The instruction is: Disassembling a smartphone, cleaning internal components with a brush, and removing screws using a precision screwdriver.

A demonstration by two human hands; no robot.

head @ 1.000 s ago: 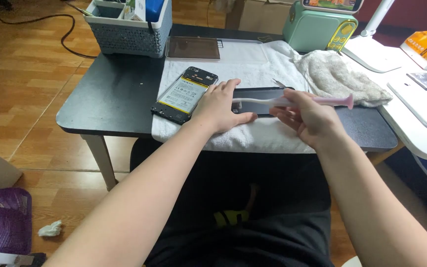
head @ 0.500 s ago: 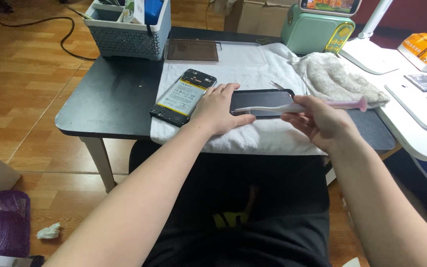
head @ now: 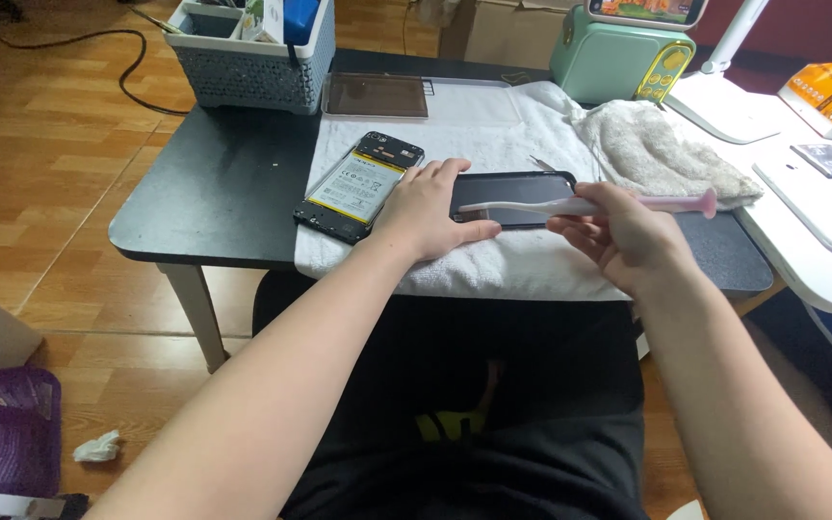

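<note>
The left hand [head: 426,207] lies flat, fingers together, pressing the near left end of a dark phone panel [head: 517,193] that rests on the white towel [head: 474,130] covering the black table [head: 214,193]. The right hand [head: 618,236] has its fingers clamped on a long pink-and-white brush-like tool [head: 580,205], held level across the panel with its pale tip just above the glass near the left fingertips. An opened phone body with its battery exposed [head: 358,186] lies just beside the left hand, on the towel's left edge. A grey basket [head: 243,72] stands at the table's far side, and a crumpled cloth [head: 657,149] lies to the right.
</note>
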